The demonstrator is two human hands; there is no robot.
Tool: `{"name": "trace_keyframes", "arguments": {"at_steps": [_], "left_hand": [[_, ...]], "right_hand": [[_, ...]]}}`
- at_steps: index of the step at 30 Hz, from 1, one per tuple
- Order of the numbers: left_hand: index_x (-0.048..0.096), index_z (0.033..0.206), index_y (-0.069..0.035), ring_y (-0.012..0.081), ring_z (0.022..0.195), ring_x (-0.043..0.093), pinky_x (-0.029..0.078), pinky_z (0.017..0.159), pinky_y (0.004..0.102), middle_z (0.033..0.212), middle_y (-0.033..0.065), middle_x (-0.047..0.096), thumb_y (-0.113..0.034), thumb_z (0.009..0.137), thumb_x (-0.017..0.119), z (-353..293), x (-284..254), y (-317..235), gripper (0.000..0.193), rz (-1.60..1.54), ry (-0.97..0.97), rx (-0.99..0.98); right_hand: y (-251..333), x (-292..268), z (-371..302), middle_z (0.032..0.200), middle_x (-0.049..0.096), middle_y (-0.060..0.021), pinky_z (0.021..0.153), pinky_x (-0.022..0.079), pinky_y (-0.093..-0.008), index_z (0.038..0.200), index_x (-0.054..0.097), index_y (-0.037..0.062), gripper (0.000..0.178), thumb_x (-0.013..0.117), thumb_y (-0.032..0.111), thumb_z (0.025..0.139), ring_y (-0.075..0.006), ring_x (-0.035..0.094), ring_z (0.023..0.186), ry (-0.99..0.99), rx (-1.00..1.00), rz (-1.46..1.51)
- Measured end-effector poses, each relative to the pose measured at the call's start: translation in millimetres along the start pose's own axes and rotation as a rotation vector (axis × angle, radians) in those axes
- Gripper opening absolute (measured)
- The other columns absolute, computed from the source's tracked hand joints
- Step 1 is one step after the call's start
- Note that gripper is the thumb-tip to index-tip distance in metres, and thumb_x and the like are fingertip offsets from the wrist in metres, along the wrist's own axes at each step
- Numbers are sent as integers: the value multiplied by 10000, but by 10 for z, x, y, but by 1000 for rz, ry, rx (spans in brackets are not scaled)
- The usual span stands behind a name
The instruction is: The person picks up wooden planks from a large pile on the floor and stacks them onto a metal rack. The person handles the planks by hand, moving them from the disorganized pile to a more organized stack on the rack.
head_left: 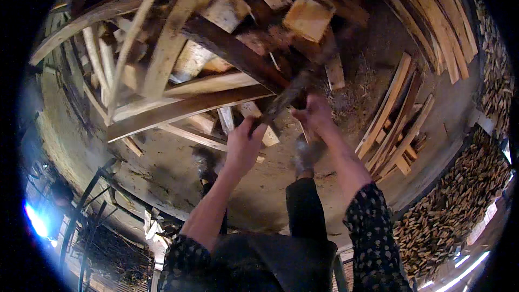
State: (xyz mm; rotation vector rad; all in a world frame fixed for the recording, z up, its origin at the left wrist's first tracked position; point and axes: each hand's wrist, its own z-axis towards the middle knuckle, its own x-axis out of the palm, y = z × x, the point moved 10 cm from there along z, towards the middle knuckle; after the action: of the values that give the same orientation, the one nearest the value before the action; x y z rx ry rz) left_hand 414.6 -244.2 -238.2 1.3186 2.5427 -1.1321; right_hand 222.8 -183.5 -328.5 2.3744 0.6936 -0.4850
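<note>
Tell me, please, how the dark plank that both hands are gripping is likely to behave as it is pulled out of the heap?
The dark plank looks thick and long, so it is probably stiff and fairly heavy. Its far end lies under lighter boards, so those may shift or slide. Its rough surface should give the left hand and right hand a firm, possibly splintery grip.

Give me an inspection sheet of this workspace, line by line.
Surface: bare dirt floor, strewn with chips and straw.
Job's things: one dark, blurred plank, gripped at its near end by both hands, pointing up into the pile.
Clutter: big heap of planks ahead; smaller stack of boards on the floor at right.
Grippers: left hand closed around the plank; right hand closed on it beside the left.
Cables: nothing seen.
Surroundings: stacked firewood along the right rim; dark metal frame at lower left; the person's feet below the hands.
</note>
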Motion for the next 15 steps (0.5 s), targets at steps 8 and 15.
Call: {"name": "trace_keyframes", "arguments": {"at_steps": [8,15], "left_hand": [[494,889,-60,87,564,449,367,510,217,663,0,476,-110,765,553,-1316,-684,127,146,-920,1,-145],[458,873,-118,91,607,442,380,508,237,696,8,473,-136,770,602,-2094,-491,389,177,-1574,-121,-542]], "right_hand": [[976,-849,-1590,814,604,-107,699,453,-349,902,575,30,419,674,282,583,-252,569,747,277,155,249],[704,-509,-4023,797,545,-103,646,459,-299,1039,482,-30,508,627,144,584,-192,547,695,678,739,1144]]}}
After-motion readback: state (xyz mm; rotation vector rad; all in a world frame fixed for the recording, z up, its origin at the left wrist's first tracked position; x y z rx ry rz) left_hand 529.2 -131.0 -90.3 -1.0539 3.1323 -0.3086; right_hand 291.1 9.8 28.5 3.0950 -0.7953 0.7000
